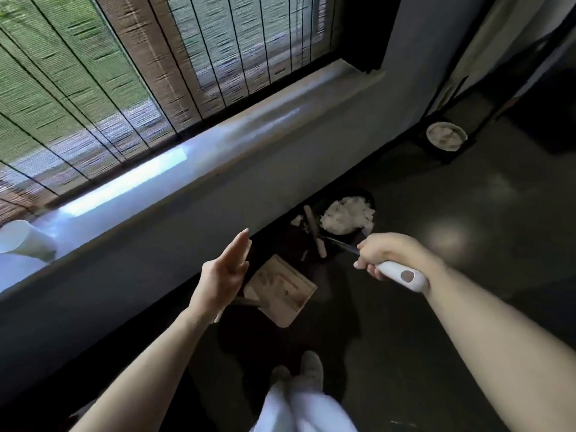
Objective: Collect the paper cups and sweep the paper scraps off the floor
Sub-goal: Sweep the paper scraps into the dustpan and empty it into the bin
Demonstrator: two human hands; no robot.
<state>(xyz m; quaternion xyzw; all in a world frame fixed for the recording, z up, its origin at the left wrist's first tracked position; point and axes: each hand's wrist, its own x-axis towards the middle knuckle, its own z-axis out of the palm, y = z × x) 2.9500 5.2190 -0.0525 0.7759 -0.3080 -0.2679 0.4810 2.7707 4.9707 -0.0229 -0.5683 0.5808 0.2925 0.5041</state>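
My right hand [378, 255] grips the white handle [403, 275] of a tool whose thin metal shaft runs toward a dark round container [369, 199] heaped with white paper scraps [347, 215] on the floor by the wall. My left hand [223, 272] hovers with straight fingers and holds nothing, just left of a flat wooden dustpan [282, 291] lying on the dark floor. A wooden-handled brush [314, 233] lies between the dustpan and the container. A white paper cup [25, 241] lies on its side on the window sill [193, 163] at the far left.
A second round dish [446, 136] with pale contents sits inside a black frame stand in the far right corner. A reed blind [131, 67] covers the window. My feet [308, 367] and white trousers are at the bottom. The dark floor [452, 213] spreads to the right.
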